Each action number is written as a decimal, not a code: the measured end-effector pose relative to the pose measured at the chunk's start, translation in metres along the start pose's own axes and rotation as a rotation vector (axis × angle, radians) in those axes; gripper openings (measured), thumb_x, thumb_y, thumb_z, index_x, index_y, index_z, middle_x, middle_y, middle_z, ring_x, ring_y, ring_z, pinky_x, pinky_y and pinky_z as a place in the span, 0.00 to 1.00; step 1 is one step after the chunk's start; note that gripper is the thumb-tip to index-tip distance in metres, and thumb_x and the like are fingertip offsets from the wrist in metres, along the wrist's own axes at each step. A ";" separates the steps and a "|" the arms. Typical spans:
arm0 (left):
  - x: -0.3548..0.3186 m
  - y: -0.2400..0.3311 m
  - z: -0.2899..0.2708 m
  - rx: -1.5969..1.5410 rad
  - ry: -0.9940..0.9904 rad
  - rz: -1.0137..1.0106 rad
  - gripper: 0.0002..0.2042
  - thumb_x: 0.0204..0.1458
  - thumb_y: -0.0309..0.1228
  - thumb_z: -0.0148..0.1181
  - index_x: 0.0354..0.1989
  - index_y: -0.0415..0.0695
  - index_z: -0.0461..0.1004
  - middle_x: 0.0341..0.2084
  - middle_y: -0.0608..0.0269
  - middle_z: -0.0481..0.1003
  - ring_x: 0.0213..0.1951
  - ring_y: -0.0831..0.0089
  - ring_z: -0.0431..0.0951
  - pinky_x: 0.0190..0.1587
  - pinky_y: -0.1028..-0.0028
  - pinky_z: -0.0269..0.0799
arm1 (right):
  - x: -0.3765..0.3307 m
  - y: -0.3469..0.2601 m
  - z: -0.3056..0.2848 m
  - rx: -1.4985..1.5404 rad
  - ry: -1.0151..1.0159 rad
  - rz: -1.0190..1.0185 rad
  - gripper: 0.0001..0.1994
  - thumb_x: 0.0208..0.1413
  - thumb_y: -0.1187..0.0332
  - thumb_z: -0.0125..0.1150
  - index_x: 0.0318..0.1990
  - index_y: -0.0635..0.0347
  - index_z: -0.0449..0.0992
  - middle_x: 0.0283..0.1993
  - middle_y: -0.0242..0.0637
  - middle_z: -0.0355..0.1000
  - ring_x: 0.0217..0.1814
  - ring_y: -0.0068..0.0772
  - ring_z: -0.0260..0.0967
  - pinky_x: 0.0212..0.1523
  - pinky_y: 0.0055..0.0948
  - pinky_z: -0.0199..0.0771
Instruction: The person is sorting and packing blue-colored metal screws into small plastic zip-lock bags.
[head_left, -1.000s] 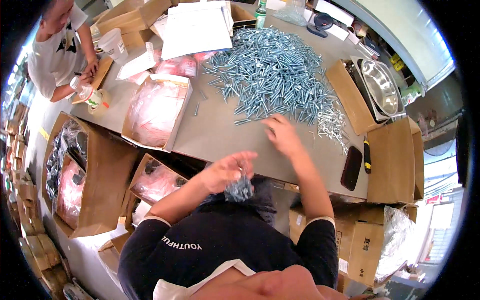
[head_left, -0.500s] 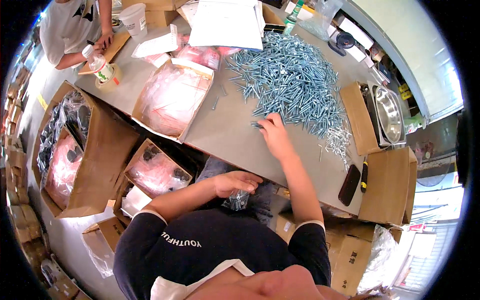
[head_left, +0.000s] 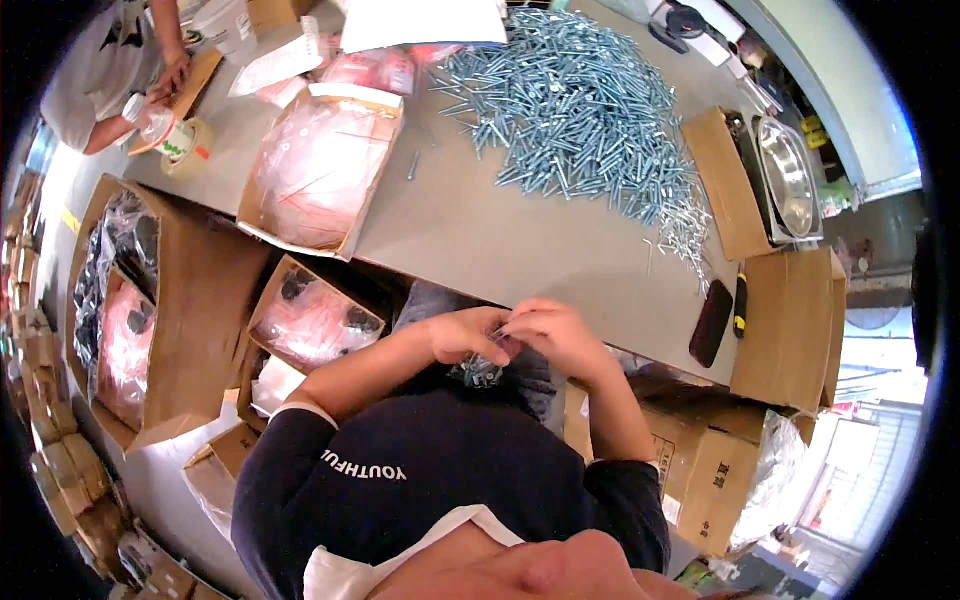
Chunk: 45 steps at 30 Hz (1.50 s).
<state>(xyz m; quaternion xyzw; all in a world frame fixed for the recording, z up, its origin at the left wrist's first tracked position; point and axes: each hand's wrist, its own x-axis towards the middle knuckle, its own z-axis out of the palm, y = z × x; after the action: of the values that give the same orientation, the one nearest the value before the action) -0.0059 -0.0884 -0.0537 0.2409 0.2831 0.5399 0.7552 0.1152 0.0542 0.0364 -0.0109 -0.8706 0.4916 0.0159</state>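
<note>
A small clear plastic bag of screws (head_left: 478, 373) hangs from my left hand (head_left: 466, 336), whose fingers are closed around its upper part, in front of my belly near the table edge. My right hand (head_left: 553, 333) meets the left one at the bag's mouth. Its fingertips are pinched together there, and what they hold is hidden. Beyond both hands, a big heap of bluish metal screws (head_left: 585, 110) spreads over the grey table (head_left: 450, 240). Smaller silvery pieces (head_left: 684, 235) lie at the heap's right end.
An open carton of clear bags (head_left: 315, 180) stands left on the table. To the right are a dark phone (head_left: 711, 322), a yellow-black cutter (head_left: 740, 302) and a steel basin (head_left: 786, 175). Cartons (head_left: 200, 310) crowd the floor at left. A co-worker's hand (head_left: 172, 75) rests at the far left.
My right hand has come back from the near edge of the screw heap to the bag at my left hand. The left hand has risen slightly, still holding the bag. The view has shifted.
</note>
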 end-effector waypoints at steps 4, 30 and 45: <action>-0.004 0.048 0.035 0.085 -0.038 0.050 0.29 0.37 0.24 0.70 0.51 0.39 0.65 0.33 0.67 0.69 0.37 0.77 0.68 0.43 0.76 0.65 | -0.017 0.021 -0.059 -0.282 0.641 0.584 0.10 0.50 0.66 0.60 0.35 0.62 0.77 0.34 0.47 0.74 0.33 0.47 0.73 0.38 0.36 0.72; 0.046 0.109 0.013 0.801 0.123 0.481 0.38 0.40 0.16 0.61 0.62 0.42 0.50 0.55 0.60 0.60 0.61 0.67 0.57 0.62 0.67 0.51 | 0.020 -0.036 -0.064 -0.489 0.493 -0.278 0.09 0.41 0.76 0.63 0.33 0.57 0.75 0.47 0.36 0.67 0.51 0.44 0.64 0.48 0.38 0.68; 0.025 0.104 0.026 0.904 0.545 0.676 0.05 0.51 0.25 0.59 0.33 0.35 0.76 0.28 0.62 0.78 0.33 0.79 0.76 0.38 0.77 0.72 | 0.018 -0.007 -0.063 -0.055 0.377 -0.022 0.07 0.44 0.70 0.65 0.30 0.62 0.75 0.37 0.43 0.74 0.35 0.39 0.73 0.37 0.32 0.71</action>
<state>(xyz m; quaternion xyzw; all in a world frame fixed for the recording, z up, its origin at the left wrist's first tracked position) -0.0521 -0.0347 0.0299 0.4666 0.5740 0.6178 0.2668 0.0995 0.1050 0.0756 -0.0936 -0.8655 0.4565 0.1837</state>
